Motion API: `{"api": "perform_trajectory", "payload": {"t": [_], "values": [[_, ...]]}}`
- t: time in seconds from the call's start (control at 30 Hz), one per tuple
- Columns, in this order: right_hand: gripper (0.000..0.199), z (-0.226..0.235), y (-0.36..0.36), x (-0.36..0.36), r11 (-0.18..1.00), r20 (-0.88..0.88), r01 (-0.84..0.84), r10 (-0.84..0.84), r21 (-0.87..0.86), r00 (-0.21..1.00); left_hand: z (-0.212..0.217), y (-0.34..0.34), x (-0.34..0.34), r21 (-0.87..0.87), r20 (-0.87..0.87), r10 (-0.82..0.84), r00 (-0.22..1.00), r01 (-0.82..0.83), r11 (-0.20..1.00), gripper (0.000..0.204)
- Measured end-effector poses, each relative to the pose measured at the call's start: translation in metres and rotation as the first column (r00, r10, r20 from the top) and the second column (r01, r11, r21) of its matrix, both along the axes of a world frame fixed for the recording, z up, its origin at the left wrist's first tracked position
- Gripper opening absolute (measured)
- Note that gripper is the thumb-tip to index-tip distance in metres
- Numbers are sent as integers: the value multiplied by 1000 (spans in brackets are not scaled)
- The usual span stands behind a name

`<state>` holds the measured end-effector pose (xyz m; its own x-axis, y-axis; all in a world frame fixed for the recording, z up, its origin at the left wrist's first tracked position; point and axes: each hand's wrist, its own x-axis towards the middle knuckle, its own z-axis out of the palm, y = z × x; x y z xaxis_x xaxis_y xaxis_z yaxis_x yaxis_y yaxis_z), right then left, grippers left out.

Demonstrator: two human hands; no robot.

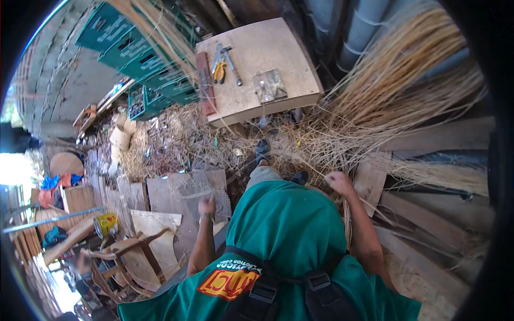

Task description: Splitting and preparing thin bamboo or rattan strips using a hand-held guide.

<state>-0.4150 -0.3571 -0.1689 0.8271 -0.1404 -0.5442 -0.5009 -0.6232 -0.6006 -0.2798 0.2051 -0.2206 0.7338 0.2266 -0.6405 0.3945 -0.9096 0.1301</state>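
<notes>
My right hand [340, 183] is closed, with a long, thin, pale rattan-like strand [310, 169] running through its fingers. One end of the strand reaches toward my feet and the other trails off to the right. Out to the left, my left hand [206, 206] is curled closed beside a grey mesh piece [197, 184]. What it holds, if anything, is too small to make out. A large bundle of long tan strands [396, 64] leans at the upper right, its lower ends spreading over the ground.
Ahead, a low wooden table [241, 40] carries yellow-handled pliers [219, 69], a hammer-like tool [233, 65], a reddish-brown bar [205, 80] and a clear packet [270, 85]. Green crates [140, 56] are stacked behind. Wooden boards [423, 214] lie right; a yellow can [107, 224] and wooden pieces sit left.
</notes>
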Motion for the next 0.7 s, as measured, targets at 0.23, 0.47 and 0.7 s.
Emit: {"api": "perform_trajectory", "payload": {"t": [0.23, 0.47, 0.7], "values": [[28, 125, 71, 106, 950, 105, -215, 196, 227, 975, 145, -277, 69, -764, 467, -413, 782, 592, 257, 33], [25, 49, -33, -3, 976, 244, 23, -78, 219, 967, 128, -210, 154, -724, -24, -830, 557, 563, 399, 27], [32, -64, -166, -252, 880, -712, 300, -474, -368, 517, 149, -96, 266, -396, -106, -736, 668, 651, 648, 23]]}}
